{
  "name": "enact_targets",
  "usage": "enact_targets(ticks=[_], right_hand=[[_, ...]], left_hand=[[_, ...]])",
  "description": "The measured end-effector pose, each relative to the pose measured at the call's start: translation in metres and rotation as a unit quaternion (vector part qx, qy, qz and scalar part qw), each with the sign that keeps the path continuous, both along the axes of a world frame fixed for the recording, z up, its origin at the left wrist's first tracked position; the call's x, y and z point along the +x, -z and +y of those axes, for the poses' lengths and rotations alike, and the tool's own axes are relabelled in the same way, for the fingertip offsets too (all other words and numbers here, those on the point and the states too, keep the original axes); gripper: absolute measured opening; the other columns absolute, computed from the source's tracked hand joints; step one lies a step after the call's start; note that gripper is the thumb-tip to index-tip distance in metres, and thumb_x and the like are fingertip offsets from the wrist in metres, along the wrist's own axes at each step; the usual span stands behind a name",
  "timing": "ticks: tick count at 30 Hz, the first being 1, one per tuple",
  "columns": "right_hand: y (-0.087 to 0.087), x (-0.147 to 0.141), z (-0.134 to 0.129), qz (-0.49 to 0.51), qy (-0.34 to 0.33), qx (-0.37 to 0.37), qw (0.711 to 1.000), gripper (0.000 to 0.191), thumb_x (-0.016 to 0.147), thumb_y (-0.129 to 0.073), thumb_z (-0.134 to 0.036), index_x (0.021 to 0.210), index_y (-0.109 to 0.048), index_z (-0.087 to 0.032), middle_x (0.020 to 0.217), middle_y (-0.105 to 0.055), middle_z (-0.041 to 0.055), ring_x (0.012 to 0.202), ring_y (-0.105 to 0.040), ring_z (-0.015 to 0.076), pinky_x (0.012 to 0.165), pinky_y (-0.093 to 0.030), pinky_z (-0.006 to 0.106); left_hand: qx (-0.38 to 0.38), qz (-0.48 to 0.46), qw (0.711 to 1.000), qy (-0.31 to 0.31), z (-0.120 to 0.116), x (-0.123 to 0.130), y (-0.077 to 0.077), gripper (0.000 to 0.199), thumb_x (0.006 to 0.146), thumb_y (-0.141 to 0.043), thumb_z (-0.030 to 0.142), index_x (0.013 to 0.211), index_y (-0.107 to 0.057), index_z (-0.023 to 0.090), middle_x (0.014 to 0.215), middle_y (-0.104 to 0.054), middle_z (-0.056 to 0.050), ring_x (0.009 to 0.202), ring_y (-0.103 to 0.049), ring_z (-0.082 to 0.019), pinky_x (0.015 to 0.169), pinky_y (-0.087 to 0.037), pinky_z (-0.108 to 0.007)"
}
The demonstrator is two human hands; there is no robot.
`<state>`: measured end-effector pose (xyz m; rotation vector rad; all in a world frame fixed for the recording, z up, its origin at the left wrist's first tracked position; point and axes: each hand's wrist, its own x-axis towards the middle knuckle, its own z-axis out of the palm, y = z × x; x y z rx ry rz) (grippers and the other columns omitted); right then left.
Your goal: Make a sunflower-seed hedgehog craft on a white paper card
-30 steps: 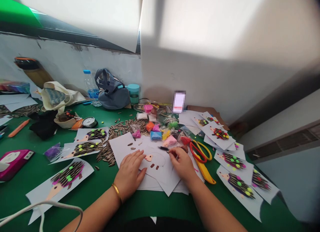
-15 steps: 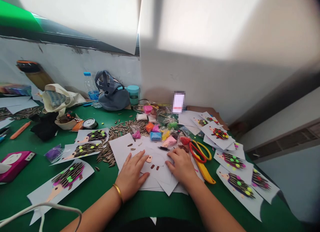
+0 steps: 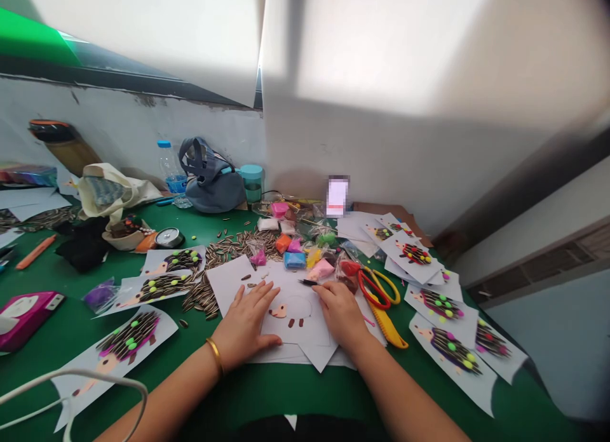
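A hedgehog drawing (image 3: 299, 305) in pencil outline lies before me on white paper (image 3: 314, 353). It has a peach clay face (image 3: 279, 311) and two brown clay feet (image 3: 296, 322). My left hand (image 3: 248, 321), with a gold bangle at the wrist, rests flat on the sheet left of the drawing, fingers and thumb apart. To the right, my right hand (image 3: 340, 312) lies on the paper with bent fingers, holding nothing visible. Its fingertips are beside a black pen (image 3: 307, 282), which lies on the sheet; whether they touch is unclear.
Sunflower seeds (image 3: 204, 296) are heaped at left, with coloured clay packs (image 3: 294, 260) behind the paper. Red-and-yellow scissors (image 3: 376, 289) and a yellow cutter (image 3: 391, 328) lie right. Finished hedgehog cards (image 3: 448, 347) flank both sides. A white cable (image 3: 109, 378) crosses the lower left.
My left hand has slid left, uncovering the peach face. My right fingers have moved up beside the pen. The view has shifted slightly.
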<state>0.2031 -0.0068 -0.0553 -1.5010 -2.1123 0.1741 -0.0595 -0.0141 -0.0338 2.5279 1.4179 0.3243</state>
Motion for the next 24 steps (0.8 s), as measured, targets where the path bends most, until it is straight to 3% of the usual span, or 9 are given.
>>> enact_targets(ticks=[4, 7, 19, 24], right_hand=[[0.003, 0.006, 0.003, 0.023, 0.006, 0.010, 1.000, 0.042, 0.088, -0.046, -0.004, 0.121, -0.067, -0.021, 0.108, -0.064, 0.0098, 0.102, -0.057, 0.0249, 0.089, -0.048, 0.037], [0.003, 0.009, 0.004, 0.029, 0.015, 0.009, 0.999, 0.041, 0.087, -0.046, -0.004, 0.120, -0.066, -0.020, 0.111, -0.064, 0.0098, 0.103, -0.057, 0.0245, 0.090, -0.049, 0.037], [-0.004, 0.007, 0.001, 0.020, 0.011, 0.007, 1.000, 0.025, 0.088, -0.054, -0.013, 0.106, -0.070, -0.021, 0.103, -0.065, 0.0087, 0.099, -0.057, 0.0240, 0.090, -0.047, 0.038], [-0.010, 0.013, 0.003, 0.044, 0.019, 0.047, 0.998, 0.023, 0.089, -0.052, -0.016, 0.102, -0.070, -0.021, 0.101, -0.066, 0.0091, 0.098, -0.058, 0.0247, 0.090, -0.047, 0.040]], left_hand=[[-0.025, 0.018, 0.998, 0.054, 0.011, -0.001, -0.009, 0.101, 0.066, -0.079, 0.054, 0.150, -0.029, 0.027, 0.154, -0.038, -0.013, 0.146, -0.026, -0.035, 0.116, -0.011, -0.065], [-0.036, 0.025, 0.996, 0.077, 0.016, 0.000, -0.008, 0.103, 0.065, -0.078, 0.056, 0.150, -0.029, 0.027, 0.153, -0.040, -0.012, 0.145, -0.028, -0.035, 0.117, -0.007, -0.065], [-0.005, 0.020, 0.997, 0.074, 0.020, -0.002, 0.003, 0.103, 0.065, -0.074, 0.066, 0.150, -0.031, 0.026, 0.150, -0.045, -0.014, 0.143, -0.033, -0.034, 0.118, -0.002, -0.062], [-0.011, 0.012, 0.997, 0.073, 0.020, -0.003, 0.005, 0.100, 0.067, -0.072, 0.066, 0.150, -0.032, 0.027, 0.150, -0.045, -0.013, 0.143, -0.033, -0.033, 0.118, -0.001, -0.061]])
